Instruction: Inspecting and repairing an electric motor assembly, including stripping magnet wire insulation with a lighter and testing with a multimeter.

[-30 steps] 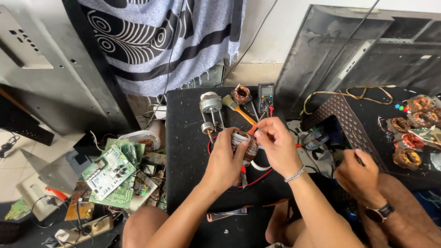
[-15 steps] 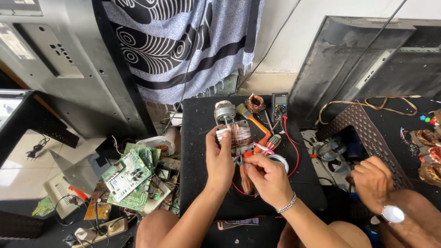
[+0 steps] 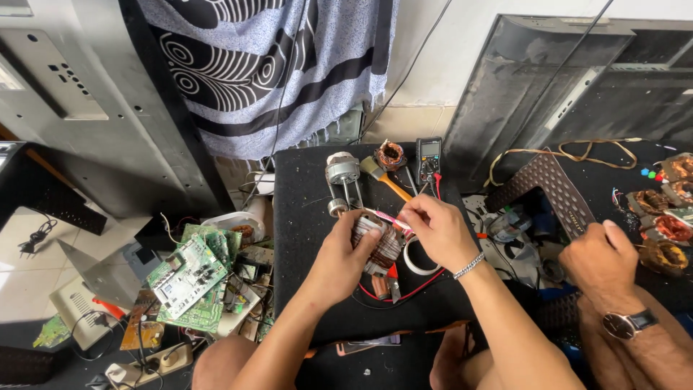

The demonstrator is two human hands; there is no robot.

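My left hand [image 3: 345,254] grips a motor stator with copper windings [image 3: 377,244] over the black work mat [image 3: 303,217]. My right hand [image 3: 437,230], a bracelet on its wrist, pinches a thin pink strip [image 3: 393,219] at the stator's top edge. A roll of white tape [image 3: 417,258] lies just under my right hand, with red wires [image 3: 411,292] and small pliers [image 3: 390,283] beneath the stator. Beyond my hands lie a motor rotor with shaft [image 3: 341,175], a brush with an orange handle [image 3: 384,180], another copper coil [image 3: 391,154] and a multimeter [image 3: 429,157].
Green circuit boards [image 3: 191,274] and loose electronic parts are heaped left of the mat. Another person's hand with a wristwatch [image 3: 603,267] rests at the right near several copper coils [image 3: 664,231]. Grey panels lean at the back, and a patterned cloth [image 3: 267,65] hangs behind.
The view has shifted slightly. My right hand has moved up from the lower side of the stator to its top edge and now pinches the pink strip. The other person's hand stays at the right.
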